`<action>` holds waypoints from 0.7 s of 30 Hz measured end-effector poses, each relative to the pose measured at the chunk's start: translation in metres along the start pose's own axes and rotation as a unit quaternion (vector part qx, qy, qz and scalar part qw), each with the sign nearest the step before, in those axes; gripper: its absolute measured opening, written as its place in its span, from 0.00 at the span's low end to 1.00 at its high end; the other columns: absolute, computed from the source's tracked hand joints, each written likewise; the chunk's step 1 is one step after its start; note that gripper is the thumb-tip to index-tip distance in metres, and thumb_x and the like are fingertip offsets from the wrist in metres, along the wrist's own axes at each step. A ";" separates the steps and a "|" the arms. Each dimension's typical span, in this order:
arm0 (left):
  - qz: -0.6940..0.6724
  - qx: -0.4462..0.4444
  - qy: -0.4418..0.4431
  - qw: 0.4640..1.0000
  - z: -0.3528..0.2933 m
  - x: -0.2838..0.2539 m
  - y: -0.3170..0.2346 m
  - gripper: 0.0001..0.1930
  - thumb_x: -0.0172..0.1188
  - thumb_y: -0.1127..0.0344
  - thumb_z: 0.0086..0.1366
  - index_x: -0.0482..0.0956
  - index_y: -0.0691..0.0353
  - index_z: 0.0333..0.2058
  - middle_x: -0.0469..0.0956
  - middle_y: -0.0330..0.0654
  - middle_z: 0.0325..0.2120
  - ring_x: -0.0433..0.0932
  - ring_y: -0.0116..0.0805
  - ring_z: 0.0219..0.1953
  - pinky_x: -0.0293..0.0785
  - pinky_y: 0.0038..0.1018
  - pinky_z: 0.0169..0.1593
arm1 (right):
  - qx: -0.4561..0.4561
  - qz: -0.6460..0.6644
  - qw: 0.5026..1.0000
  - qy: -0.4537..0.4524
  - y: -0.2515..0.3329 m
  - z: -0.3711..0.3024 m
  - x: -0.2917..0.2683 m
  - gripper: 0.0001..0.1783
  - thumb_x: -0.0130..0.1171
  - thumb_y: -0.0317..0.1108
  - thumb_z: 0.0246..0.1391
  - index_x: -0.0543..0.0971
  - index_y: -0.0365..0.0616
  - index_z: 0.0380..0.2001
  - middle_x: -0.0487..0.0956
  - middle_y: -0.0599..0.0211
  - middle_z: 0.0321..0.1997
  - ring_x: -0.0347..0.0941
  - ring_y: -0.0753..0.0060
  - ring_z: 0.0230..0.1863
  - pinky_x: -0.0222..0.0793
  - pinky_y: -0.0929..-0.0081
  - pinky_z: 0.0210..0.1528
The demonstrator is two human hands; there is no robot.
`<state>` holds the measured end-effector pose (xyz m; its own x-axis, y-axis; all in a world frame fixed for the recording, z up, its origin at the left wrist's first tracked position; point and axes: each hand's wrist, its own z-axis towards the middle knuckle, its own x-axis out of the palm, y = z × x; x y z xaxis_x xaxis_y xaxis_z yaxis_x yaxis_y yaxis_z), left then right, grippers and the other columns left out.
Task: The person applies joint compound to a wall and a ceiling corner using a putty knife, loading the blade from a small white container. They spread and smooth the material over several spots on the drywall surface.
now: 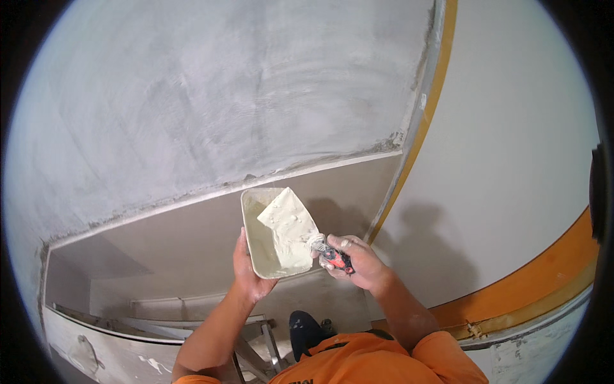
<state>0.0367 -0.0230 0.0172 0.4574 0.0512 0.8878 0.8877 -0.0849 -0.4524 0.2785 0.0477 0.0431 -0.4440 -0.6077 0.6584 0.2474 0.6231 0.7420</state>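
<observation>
My left hand [251,272] is closed round the lower left side of a cream-coloured rectangular tub [254,237], which is tilted. In my right hand [358,261] is a putty knife [334,256] with a red and black handle smeared with filler. Its blade reaches into the tub and is hidden under a thick layer of off-white filler [289,224]. More of the filler lies against the tub's right inner side. White residue coats the fingers of my right hand.
A patchy grey plastered wall [211,96] rises ahead, above a pale ledge [166,208]. To the right stands a smooth light panel [505,128] edged with a yellow strip [435,77]. A metal frame [272,345], perhaps a ladder, is below my left forearm.
</observation>
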 end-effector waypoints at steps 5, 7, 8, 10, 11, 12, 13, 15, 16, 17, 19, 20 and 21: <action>-0.010 -0.057 -0.023 0.998 0.016 -0.013 0.001 0.34 0.38 0.40 0.78 0.67 0.59 0.69 0.73 0.51 0.64 0.76 0.52 0.63 0.71 0.53 0.67 | -0.146 -0.308 0.938 -0.063 0.019 -0.007 -0.013 0.18 0.66 0.38 0.64 0.81 0.35 0.49 0.81 0.65 0.36 0.75 0.78 0.35 0.70 0.79 0.39; 0.009 -0.087 -0.005 0.996 0.039 -0.006 0.000 0.33 0.38 0.41 0.78 0.66 0.59 0.69 0.73 0.51 0.64 0.76 0.52 0.63 0.72 0.52 0.67 | -0.176 -0.497 0.839 -0.133 0.037 -0.014 -0.017 0.24 0.74 0.39 0.56 0.82 0.33 0.49 0.87 0.57 0.46 0.82 0.67 0.44 0.77 0.69 0.51; 0.028 -0.116 0.006 0.993 0.051 -0.003 -0.002 0.33 0.38 0.41 0.78 0.66 0.59 0.69 0.73 0.51 0.64 0.76 0.52 0.63 0.72 0.51 0.67 | -0.178 -0.499 0.837 -0.134 0.046 -0.014 -0.019 0.24 0.74 0.39 0.56 0.82 0.33 0.49 0.87 0.57 0.46 0.82 0.67 0.44 0.77 0.69 0.51; 0.040 -0.122 0.024 0.991 0.080 -0.003 -0.001 0.33 0.38 0.42 0.78 0.66 0.59 0.70 0.73 0.51 0.64 0.76 0.52 0.63 0.72 0.52 0.67 | -0.212 -0.573 0.770 -0.186 0.066 -0.014 -0.024 0.22 0.73 0.40 0.57 0.83 0.34 0.48 0.87 0.56 0.45 0.83 0.64 0.43 0.77 0.70 0.49; 0.018 -0.103 0.039 0.994 0.094 -0.002 0.002 0.33 0.37 0.42 0.79 0.65 0.59 0.70 0.73 0.51 0.65 0.76 0.52 0.63 0.72 0.52 0.68 | -0.213 -0.577 0.767 -0.185 0.080 -0.011 -0.028 0.22 0.73 0.40 0.57 0.83 0.34 0.48 0.87 0.56 0.45 0.83 0.64 0.43 0.77 0.70 0.49; -0.001 -0.088 0.053 0.995 0.110 -0.006 0.004 0.33 0.37 0.42 0.79 0.65 0.58 0.70 0.72 0.51 0.65 0.75 0.53 0.64 0.72 0.53 0.68 | -0.249 -0.591 0.740 -0.202 0.095 -0.009 -0.034 0.23 0.73 0.41 0.57 0.84 0.36 0.49 0.87 0.55 0.45 0.83 0.61 0.43 0.76 0.68 0.51; -0.078 -0.102 0.101 0.987 0.122 -0.014 0.006 0.35 0.36 0.37 0.78 0.64 0.57 0.71 0.72 0.51 0.66 0.75 0.54 0.64 0.71 0.54 0.67 | -0.280 -0.603 0.715 -0.214 0.107 -0.004 -0.039 0.24 0.73 0.43 0.57 0.84 0.37 0.49 0.87 0.54 0.45 0.84 0.58 0.43 0.76 0.66 0.52; -0.074 -0.101 0.072 0.989 0.140 -0.024 0.011 0.34 0.37 0.40 0.78 0.66 0.56 0.70 0.73 0.51 0.65 0.77 0.54 0.63 0.74 0.56 0.65 | -0.341 -0.672 0.585 -0.301 0.127 0.010 -0.049 0.23 0.72 0.46 0.57 0.85 0.39 0.48 0.86 0.55 0.46 0.84 0.58 0.45 0.74 0.62 0.57; -0.061 -0.098 0.055 0.992 0.150 -0.022 0.013 0.32 0.38 0.42 0.78 0.67 0.56 0.70 0.74 0.51 0.64 0.78 0.55 0.61 0.76 0.58 0.62 | -0.302 -0.684 0.586 -0.311 0.146 0.023 -0.056 0.23 0.72 0.46 0.57 0.85 0.41 0.48 0.86 0.55 0.47 0.83 0.56 0.48 0.72 0.60 0.58; -0.077 -0.097 0.076 0.989 0.157 -0.017 0.016 0.33 0.39 0.41 0.78 0.67 0.56 0.70 0.74 0.50 0.65 0.78 0.55 0.61 0.76 0.58 0.62 | -0.266 -0.694 0.585 -0.324 0.169 0.036 -0.065 0.22 0.71 0.47 0.58 0.86 0.43 0.48 0.86 0.56 0.48 0.82 0.55 0.50 0.71 0.57 0.60; -0.076 -0.072 0.063 0.992 0.164 -0.015 0.021 0.32 0.39 0.41 0.78 0.66 0.56 0.70 0.74 0.50 0.64 0.78 0.54 0.61 0.76 0.58 0.62 | -0.272 -0.741 0.551 -0.272 0.208 0.060 -0.074 0.20 0.73 0.42 0.56 0.86 0.42 0.47 0.84 0.54 0.49 0.79 0.51 0.52 0.72 0.61 0.58; -0.075 -0.046 0.049 0.995 0.166 -0.015 0.025 0.32 0.40 0.41 0.78 0.66 0.56 0.70 0.75 0.49 0.64 0.78 0.54 0.61 0.77 0.57 0.62 | -0.305 -0.757 0.519 -0.254 0.223 0.072 -0.088 0.20 0.71 0.46 0.57 0.86 0.45 0.47 0.85 0.57 0.47 0.78 0.50 0.50 0.71 0.58 0.57; -0.068 -0.056 0.050 0.995 0.170 -0.015 0.027 0.32 0.40 0.41 0.78 0.66 0.56 0.70 0.75 0.49 0.64 0.78 0.54 0.61 0.77 0.57 0.62 | -0.337 -0.772 0.486 -0.234 0.236 0.086 -0.104 0.20 0.70 0.49 0.58 0.87 0.48 0.47 0.85 0.60 0.46 0.78 0.48 0.49 0.71 0.56 0.56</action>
<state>0.0622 0.1429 -0.0227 0.3204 -0.0286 0.9468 0.9275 -0.1938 -0.3197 0.3089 0.3004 0.1393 -0.6570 0.1807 -0.7319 -0.5352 -0.7956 0.2839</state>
